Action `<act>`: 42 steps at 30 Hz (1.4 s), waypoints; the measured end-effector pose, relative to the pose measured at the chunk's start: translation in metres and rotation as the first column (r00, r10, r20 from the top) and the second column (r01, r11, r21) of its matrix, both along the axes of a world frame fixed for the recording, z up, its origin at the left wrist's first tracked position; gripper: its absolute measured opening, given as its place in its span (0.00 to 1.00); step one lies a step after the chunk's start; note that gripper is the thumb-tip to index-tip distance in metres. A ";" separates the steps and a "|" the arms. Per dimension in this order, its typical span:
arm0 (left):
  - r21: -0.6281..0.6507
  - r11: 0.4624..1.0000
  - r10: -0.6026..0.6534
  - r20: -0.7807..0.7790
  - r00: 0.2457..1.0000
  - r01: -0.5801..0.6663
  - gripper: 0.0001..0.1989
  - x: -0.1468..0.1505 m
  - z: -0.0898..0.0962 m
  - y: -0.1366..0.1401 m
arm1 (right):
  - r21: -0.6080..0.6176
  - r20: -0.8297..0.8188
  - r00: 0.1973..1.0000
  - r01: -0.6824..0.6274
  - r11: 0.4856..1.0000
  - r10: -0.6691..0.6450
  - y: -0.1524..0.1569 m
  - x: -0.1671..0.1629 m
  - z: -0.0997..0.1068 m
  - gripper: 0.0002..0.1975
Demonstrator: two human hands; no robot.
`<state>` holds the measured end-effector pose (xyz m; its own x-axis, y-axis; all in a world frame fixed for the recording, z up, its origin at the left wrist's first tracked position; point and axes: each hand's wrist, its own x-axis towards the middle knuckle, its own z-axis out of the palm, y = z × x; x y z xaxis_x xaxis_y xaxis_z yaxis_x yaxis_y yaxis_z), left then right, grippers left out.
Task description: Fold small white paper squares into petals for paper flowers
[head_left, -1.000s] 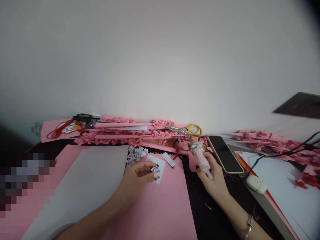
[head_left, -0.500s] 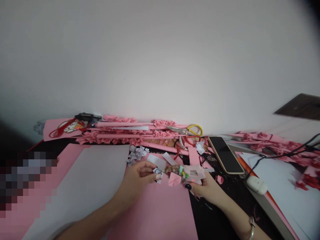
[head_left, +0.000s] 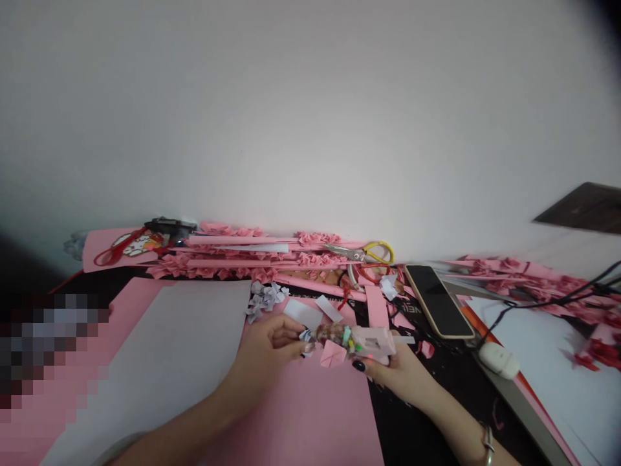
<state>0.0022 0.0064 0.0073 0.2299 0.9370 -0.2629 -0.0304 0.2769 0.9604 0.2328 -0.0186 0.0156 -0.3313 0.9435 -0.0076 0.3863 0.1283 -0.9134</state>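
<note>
Between the thumb and fingers of my left hand (head_left: 264, 349) is a small whitish folded paper flower (head_left: 305, 336). My right hand (head_left: 400, 374) is closed around a pale pink glue gun (head_left: 373, 342), with a white stick (head_left: 403, 340) jutting from its rear and a small red light on its side. Its front end is covered with brown, green and yellow bits and points left at the flower; whether they touch I cannot tell. A creased pink paper square (head_left: 333, 354) shows just below the gun's front. Under both hands lies a pink sheet (head_left: 310, 414).
White paper flowers (head_left: 268, 299) lie behind my left hand. Pink paper flower stems (head_left: 242, 262) line the wall, with yellow-handled scissors (head_left: 361, 252) on top. A phone (head_left: 439, 303), a white earbud case (head_left: 499, 360) and black cables (head_left: 557, 301) are right. A white sheet (head_left: 160, 362) covers the left.
The glue gun in my right hand has shifted slightly left, nearer the paper flower, and sits more level. My left hand still grips the flower, with little movement.
</note>
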 end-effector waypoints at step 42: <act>-0.007 1.000 -0.011 0.029 1.000 0.012 0.08 0.000 0.007 0.000 | 0.364 0.192 0.955 0.147 0.920 -0.228 -0.001 0.005 -0.005 0.09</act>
<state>0.0018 0.0067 0.0142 0.2484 0.9323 -0.2629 -0.0552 0.2846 0.9571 0.2375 -0.0195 0.0110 -0.1761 0.9458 0.2730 0.6247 0.3217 -0.7115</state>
